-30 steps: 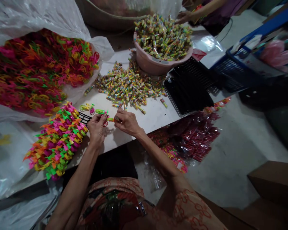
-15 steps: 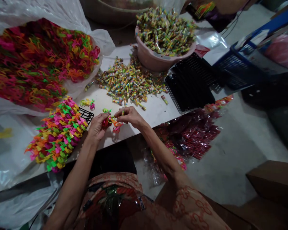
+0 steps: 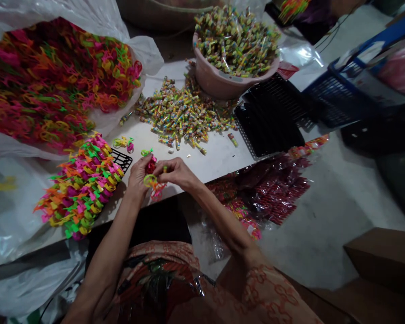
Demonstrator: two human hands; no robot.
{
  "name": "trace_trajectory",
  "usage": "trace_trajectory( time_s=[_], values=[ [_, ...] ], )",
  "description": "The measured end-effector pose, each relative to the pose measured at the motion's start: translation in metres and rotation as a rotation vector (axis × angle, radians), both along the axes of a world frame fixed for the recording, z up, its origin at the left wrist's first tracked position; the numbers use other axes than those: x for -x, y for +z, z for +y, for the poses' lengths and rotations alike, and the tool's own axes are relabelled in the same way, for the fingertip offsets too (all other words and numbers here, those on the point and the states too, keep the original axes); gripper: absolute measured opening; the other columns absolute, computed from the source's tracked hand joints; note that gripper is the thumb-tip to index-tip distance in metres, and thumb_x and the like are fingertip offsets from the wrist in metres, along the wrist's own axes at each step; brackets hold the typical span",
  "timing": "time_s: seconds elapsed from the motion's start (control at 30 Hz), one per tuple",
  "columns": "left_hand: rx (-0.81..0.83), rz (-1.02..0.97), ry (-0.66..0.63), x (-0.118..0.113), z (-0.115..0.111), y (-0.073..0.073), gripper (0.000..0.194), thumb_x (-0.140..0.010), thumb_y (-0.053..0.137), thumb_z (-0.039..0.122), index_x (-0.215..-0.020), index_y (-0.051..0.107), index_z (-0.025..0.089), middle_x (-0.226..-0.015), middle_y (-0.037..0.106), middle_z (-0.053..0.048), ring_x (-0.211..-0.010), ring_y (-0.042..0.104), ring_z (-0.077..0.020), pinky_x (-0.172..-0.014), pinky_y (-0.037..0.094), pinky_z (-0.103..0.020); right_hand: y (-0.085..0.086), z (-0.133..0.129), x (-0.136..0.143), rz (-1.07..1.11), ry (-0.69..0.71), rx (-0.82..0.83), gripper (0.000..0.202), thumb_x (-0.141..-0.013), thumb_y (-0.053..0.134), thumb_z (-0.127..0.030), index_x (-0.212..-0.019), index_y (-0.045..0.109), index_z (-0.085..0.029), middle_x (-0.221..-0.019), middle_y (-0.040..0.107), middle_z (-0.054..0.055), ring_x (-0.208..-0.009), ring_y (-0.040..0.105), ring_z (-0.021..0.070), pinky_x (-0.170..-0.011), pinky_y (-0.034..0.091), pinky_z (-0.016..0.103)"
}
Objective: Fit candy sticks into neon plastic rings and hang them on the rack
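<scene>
Near the table's front edge my left hand (image 3: 139, 173) is closed on a small red piece (image 3: 150, 165), with a green piece (image 3: 146, 152) by its fingertips. Right beside it, my right hand (image 3: 175, 173) pinches a small yellow-green wrapped candy (image 3: 165, 169). Between and below the hands hangs a yellow, orange and pink plastic toy (image 3: 154, 185); which fingers carry it is unclear. On the table behind them lies a loose pile of wrapped candies (image 3: 182, 112). A yellow and pink toy (image 3: 124, 143) rests left of the pile.
Colourful plastic toys fill a large bag (image 3: 60, 85) at left; more stand in rows on a black rack (image 3: 121, 158). A pink basin (image 3: 219, 83) of candies is behind. Black trays (image 3: 266, 121), a blue basket (image 3: 337, 94) and red packets (image 3: 276, 193) are at right.
Both hands have moved slightly toward my body, and the hanging toy has shifted down and left with them. Small bits now show on the table behind my right hand.
</scene>
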State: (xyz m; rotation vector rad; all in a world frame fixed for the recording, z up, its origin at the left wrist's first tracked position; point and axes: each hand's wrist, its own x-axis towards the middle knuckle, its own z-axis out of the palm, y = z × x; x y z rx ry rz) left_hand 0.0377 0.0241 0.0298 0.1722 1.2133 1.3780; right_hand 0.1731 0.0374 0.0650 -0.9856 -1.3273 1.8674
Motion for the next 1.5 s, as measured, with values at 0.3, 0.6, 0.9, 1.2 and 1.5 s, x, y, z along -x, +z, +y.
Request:
trace_trajectory(
  time_s=[0.3, 0.6, 0.9, 1.2, 1.5],
  values=[
    [-0.032, 0.027, 0.101, 0.007, -0.016, 0.005, 0.025, -0.054, 0.085, 0.021, -0.071, 0.067, 0.016, -0.066, 0.066, 0.004, -0.058, 0.059, -0.0067, -0.057, 0.048, -0.019, -0.017, 0.052, -0.003, -0.321, -0.383, -0.179, 0.018, -0.068, 0.069, -0.024, -0.083, 0.073, -0.013, -0.068, 0.062, -0.002, -0.056, 0.052, 0.0080, -0.055, 0.042, 0.022],
    [0.025, -0.029, -0.097, -0.008, -0.022, -0.004, 0.028, -0.049, 0.088, 0.018, -0.071, 0.072, 0.013, -0.072, 0.073, -0.002, -0.064, 0.065, -0.0098, -0.063, 0.052, -0.019, -0.025, -0.014, 0.003, -0.228, -0.279, -0.123, 0.011, -0.070, 0.072, -0.028, -0.073, 0.068, -0.018, -0.063, 0.060, -0.003, -0.057, 0.054, 0.0098, -0.056, 0.044, 0.022],
    [0.043, -0.018, -0.182, -0.007, -0.025, -0.014, 0.025, -0.058, 0.084, 0.026, -0.080, 0.076, 0.017, -0.081, 0.077, -0.004, -0.071, 0.073, -0.0174, -0.059, 0.059, -0.021, -0.037, -0.011, 0.004, -0.266, -0.202, -0.086, 0.014, -0.067, 0.078, -0.024, -0.074, 0.067, -0.020, -0.066, 0.060, -0.006, -0.059, 0.054, 0.0095, -0.057, 0.046, 0.022],
    [0.124, -0.131, -0.187, -0.004, -0.019, -0.013, 0.024, -0.058, 0.075, 0.014, -0.081, 0.070, 0.016, -0.081, 0.077, -0.004, -0.068, 0.072, -0.0187, -0.059, 0.061, -0.024, -0.037, -0.010, -0.016, 0.010, -0.452, 0.118, 0.065, -0.044, 0.090, -0.059, -0.080, 0.055, -0.018, -0.057, 0.060, -0.007, -0.045, 0.056, 0.0090, -0.051, 0.045, 0.024],
    [0.215, -0.135, -0.281, -0.008, -0.022, -0.023, 0.036, -0.043, 0.085, 0.009, -0.075, 0.070, 0.013, -0.068, 0.072, -0.003, -0.056, 0.066, -0.0151, -0.055, 0.057, -0.021, -0.038, -0.014, -0.014, -0.021, -0.437, 0.148, 0.063, -0.036, 0.091, -0.058, -0.071, 0.060, -0.016, -0.050, 0.060, -0.007, -0.044, 0.056, 0.0083, -0.049, 0.042, 0.022]
  ],
)
